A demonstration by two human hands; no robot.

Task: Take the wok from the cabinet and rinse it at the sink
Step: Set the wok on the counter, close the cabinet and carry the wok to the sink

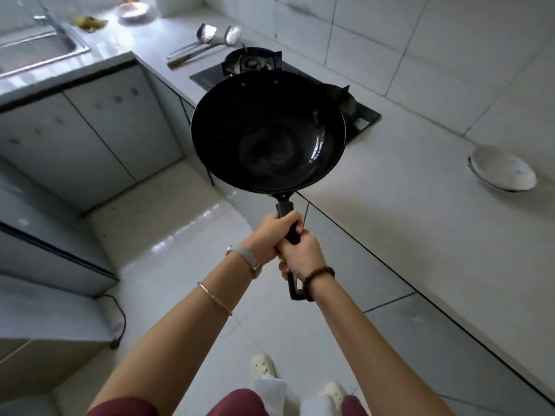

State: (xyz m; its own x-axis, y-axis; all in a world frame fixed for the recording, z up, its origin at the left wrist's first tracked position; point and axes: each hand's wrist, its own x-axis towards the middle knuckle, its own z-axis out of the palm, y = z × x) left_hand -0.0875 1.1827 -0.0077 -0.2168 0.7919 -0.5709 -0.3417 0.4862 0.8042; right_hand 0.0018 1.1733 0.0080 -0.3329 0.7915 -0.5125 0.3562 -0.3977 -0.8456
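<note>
A large black wok (267,130) is held out in the air in front of me, its bowl facing up and empty. Both hands grip its long black handle: my left hand (270,235) is nearer the bowl, my right hand (301,256) just behind it, and the handle's end sticks out past the right wrist. The bowl hangs over the counter's edge, in front of the gas stove. The steel sink (39,46) lies at the far left, blurred, with its tap above it. No open cabinet is visible.
A black gas stove (258,63) sits on the counter behind the wok, with a spatula and ladle (207,40) beside it. A white bowl (504,172) rests on the right counter. Closed cabinet doors (90,130) run under the sink. A power cable (118,322) lies on the tiled floor.
</note>
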